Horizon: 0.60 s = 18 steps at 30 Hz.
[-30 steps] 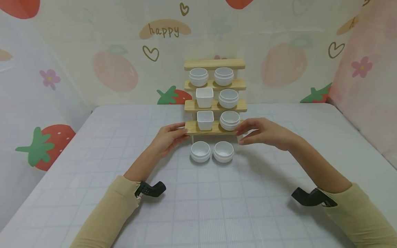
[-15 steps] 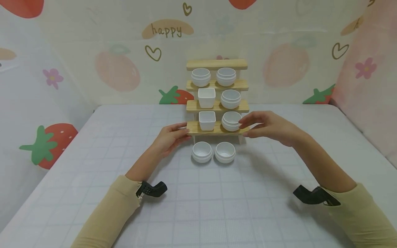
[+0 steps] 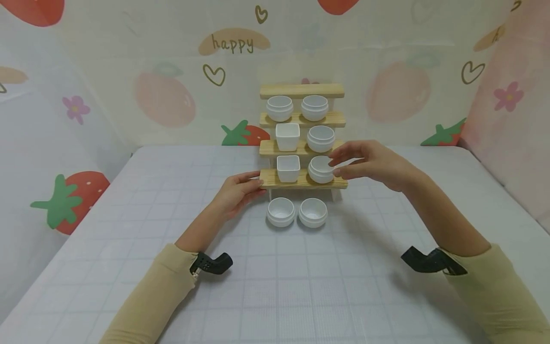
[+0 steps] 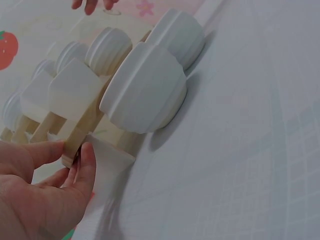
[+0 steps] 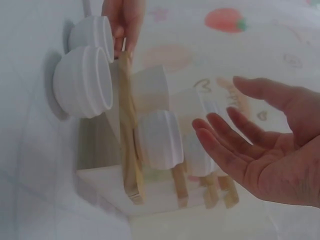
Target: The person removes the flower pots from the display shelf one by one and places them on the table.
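A tiered wooden stand carries white bowls on its steps. My left hand pinches the left end of the lowest step, thumb above and fingers beneath. My right hand hovers by the right side of the stand, its fingers apart and holding nothing. Nearest to it is a round white bowl on the lowest step; the right wrist view shows a gap between fingers and bowl. Beside that bowl stands a square white bowl. Higher steps hold another square bowl and several round ones.
Two round white bowls, a left one and a right one, sit on the table in front of the stand. The table has a pale checked cover. A printed cloth hangs behind the stand.
My right hand has risen from beside the lowest step's right end to about the level of the round bowl's rim. The left hand keeps its hold on the step.
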### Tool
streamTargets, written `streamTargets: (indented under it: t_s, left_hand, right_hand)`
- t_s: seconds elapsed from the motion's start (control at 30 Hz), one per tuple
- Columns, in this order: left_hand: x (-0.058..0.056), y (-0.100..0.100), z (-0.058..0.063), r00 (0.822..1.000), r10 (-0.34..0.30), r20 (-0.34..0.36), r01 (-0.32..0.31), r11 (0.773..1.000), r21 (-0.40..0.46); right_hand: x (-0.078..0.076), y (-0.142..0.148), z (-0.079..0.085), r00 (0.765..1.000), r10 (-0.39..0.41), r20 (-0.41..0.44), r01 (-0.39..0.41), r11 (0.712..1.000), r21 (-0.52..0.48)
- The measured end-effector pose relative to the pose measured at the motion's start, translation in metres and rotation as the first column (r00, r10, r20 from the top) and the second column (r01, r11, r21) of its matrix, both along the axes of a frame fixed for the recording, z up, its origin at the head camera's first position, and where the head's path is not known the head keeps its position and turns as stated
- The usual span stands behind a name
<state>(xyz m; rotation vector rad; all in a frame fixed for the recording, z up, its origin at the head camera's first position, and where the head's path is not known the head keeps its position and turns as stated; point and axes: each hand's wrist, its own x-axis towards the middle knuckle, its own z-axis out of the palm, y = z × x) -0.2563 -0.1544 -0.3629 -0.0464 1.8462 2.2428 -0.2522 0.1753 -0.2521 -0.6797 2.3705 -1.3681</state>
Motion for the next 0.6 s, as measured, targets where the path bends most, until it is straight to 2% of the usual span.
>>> streamTargets:
  t_s: [0.17, 0.6]
  left_hand:
    - [0.0, 0.0, 0.0, 1.0, 0.002, 0.009, -0.002, 1.0, -0.001]
    - [0.002, 0.001, 0.001, 1.0, 0.008, 0.005, -0.008, 1.0, 0.009]
  right_hand:
    - [-0.003, -0.004, 0.008, 1.0, -0.008, -0.004, 0.008, 1.0, -0.02]
    - [-0.01, -0.018, 0.026, 0.995, -0.104, -0.003, 0.104, 0.993, -0.06]
